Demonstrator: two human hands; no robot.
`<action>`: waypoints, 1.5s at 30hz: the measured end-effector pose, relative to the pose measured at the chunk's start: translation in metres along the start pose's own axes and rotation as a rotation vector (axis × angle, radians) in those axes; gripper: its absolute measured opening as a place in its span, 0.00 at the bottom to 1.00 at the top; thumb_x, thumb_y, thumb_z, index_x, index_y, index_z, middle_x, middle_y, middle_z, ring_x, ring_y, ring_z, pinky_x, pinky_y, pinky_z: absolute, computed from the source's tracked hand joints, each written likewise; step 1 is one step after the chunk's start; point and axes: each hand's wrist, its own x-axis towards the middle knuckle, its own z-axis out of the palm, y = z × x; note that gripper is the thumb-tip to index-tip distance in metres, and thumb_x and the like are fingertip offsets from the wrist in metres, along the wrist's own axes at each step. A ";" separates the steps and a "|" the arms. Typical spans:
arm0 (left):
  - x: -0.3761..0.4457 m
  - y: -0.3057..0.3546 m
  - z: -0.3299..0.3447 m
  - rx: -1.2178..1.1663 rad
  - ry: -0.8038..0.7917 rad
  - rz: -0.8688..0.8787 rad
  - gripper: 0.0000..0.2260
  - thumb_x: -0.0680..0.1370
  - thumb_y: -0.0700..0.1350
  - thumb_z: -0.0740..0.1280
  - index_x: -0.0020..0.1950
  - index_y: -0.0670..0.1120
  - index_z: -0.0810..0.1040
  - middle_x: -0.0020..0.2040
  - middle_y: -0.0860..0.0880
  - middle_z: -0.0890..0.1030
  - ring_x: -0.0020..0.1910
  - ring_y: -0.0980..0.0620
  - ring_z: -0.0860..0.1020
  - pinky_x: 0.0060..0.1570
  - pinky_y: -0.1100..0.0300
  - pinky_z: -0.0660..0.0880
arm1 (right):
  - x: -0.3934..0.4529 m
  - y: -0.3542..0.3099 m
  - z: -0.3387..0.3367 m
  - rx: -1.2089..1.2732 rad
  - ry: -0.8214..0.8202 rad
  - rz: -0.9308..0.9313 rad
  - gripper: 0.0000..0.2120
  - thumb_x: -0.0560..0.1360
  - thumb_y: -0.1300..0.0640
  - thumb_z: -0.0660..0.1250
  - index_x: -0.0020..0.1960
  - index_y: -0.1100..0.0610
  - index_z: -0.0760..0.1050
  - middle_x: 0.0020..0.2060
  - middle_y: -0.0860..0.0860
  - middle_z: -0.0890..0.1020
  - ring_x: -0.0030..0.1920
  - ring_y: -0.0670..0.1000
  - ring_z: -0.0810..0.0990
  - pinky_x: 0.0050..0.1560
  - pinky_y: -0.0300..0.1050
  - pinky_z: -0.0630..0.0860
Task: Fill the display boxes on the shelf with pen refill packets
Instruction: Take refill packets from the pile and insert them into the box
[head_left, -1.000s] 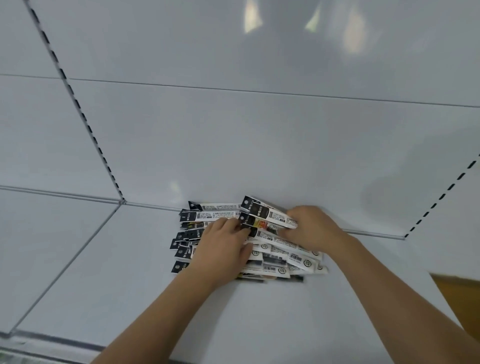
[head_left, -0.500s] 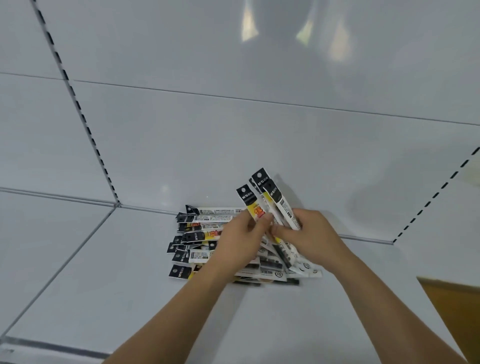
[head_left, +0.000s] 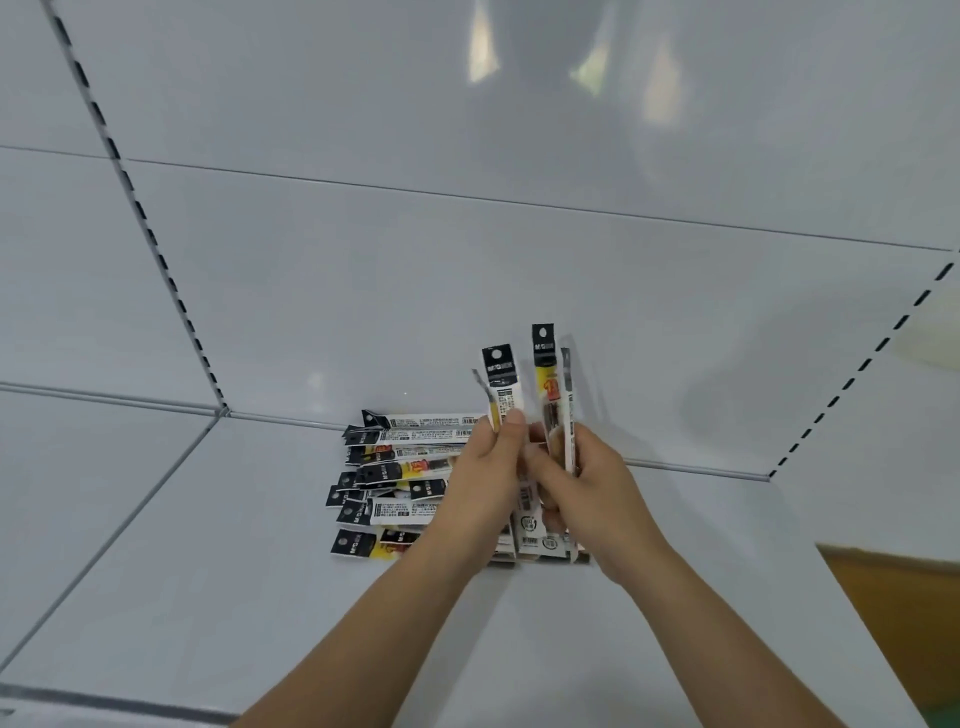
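- Left hand (head_left: 485, 467) and right hand (head_left: 587, 486) gripped upright pen refill packets (head_left: 545, 395), black-topped with yellow print.
- Loose pile of packets (head_left: 395, 467) lay on the white shelf (head_left: 208, 597) below.

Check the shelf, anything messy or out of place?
Yes. The refill packets lie in a loose, fanned heap on the bare shelf, tops pointing unevenly left. No display box is in view. Both hands hold a few packets upright. No visible damage.

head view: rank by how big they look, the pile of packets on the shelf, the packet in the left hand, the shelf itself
1. shelf
2. pile of packets
3. packet in the left hand, smallest; partly hidden by the left hand
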 end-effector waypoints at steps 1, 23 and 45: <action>0.000 0.001 -0.002 -0.038 0.016 -0.016 0.16 0.88 0.54 0.59 0.65 0.45 0.78 0.55 0.46 0.87 0.54 0.45 0.87 0.54 0.46 0.84 | -0.001 0.000 0.002 -0.010 0.009 -0.021 0.06 0.82 0.48 0.70 0.52 0.49 0.78 0.30 0.46 0.77 0.30 0.50 0.74 0.33 0.48 0.75; -0.003 0.008 -0.057 -0.093 0.117 -0.033 0.10 0.87 0.47 0.63 0.65 0.43 0.76 0.53 0.42 0.88 0.45 0.41 0.87 0.48 0.45 0.84 | 0.001 0.028 0.014 -0.816 0.010 -0.355 0.34 0.83 0.36 0.45 0.85 0.51 0.55 0.82 0.44 0.57 0.82 0.44 0.51 0.81 0.46 0.53; -0.002 0.004 -0.078 -0.073 0.016 -0.076 0.09 0.85 0.44 0.68 0.63 0.44 0.78 0.51 0.41 0.88 0.44 0.39 0.88 0.46 0.46 0.86 | 0.071 0.059 -0.028 -1.065 -0.089 -0.269 0.03 0.81 0.52 0.68 0.53 0.46 0.75 0.44 0.42 0.76 0.49 0.49 0.74 0.45 0.48 0.74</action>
